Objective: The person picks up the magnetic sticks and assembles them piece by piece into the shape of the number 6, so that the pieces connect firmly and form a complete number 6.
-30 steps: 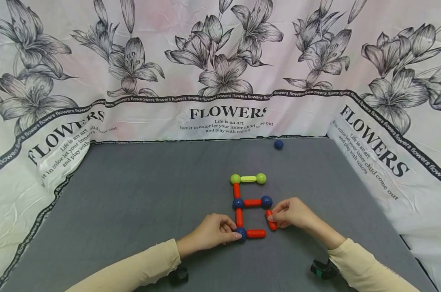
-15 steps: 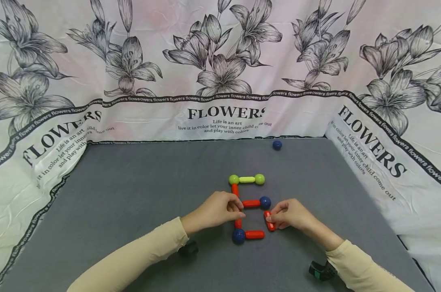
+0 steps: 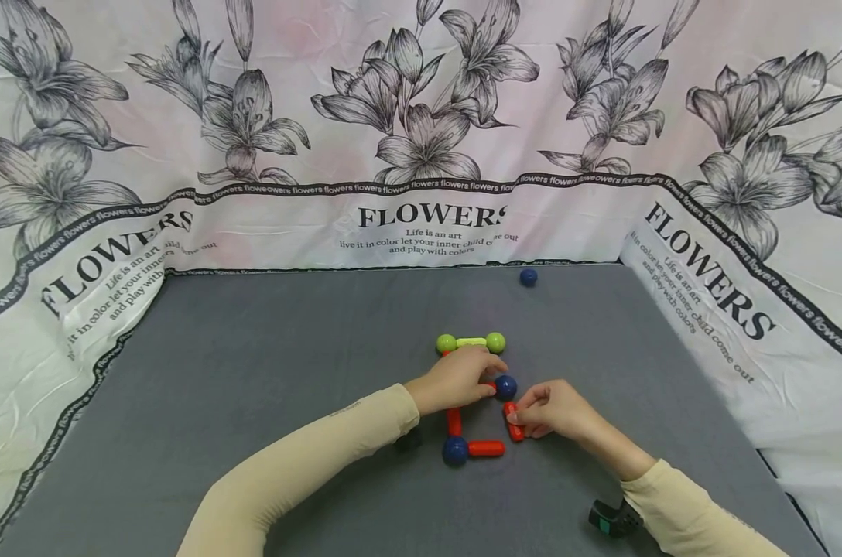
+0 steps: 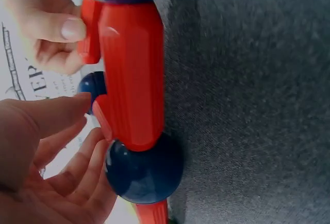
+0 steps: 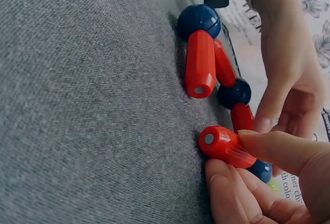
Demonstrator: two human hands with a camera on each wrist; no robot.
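Observation:
My right hand (image 3: 556,406) pinches a short red magnetic rod (image 5: 219,144) between thumb and fingers; a grey metal disc shows in its end. My left hand (image 3: 457,379) reaches over the middle red rod (image 5: 241,117) and a blue ball (image 3: 506,387), thumb and fingers apart on either side. Whether it touches them is unclear. On the grey table lies a figure of rods and balls. Its lower blue ball (image 3: 455,450) has a red rod (image 3: 487,449) pointing right. At its top, a yellow-green rod (image 3: 471,341) joins two green balls. The left hand hides part of the figure.
A loose blue ball (image 3: 528,277) lies near the far edge of the grey table (image 3: 289,333). White cloth with flowers and lettering (image 3: 431,216) stands along the back and sides. A black wrist device (image 3: 614,518) hangs by the right sleeve.
My left hand has left the lower blue ball and moved up and right across the figure to the middle rod and its end ball. The right hand keeps its red rod almost still.

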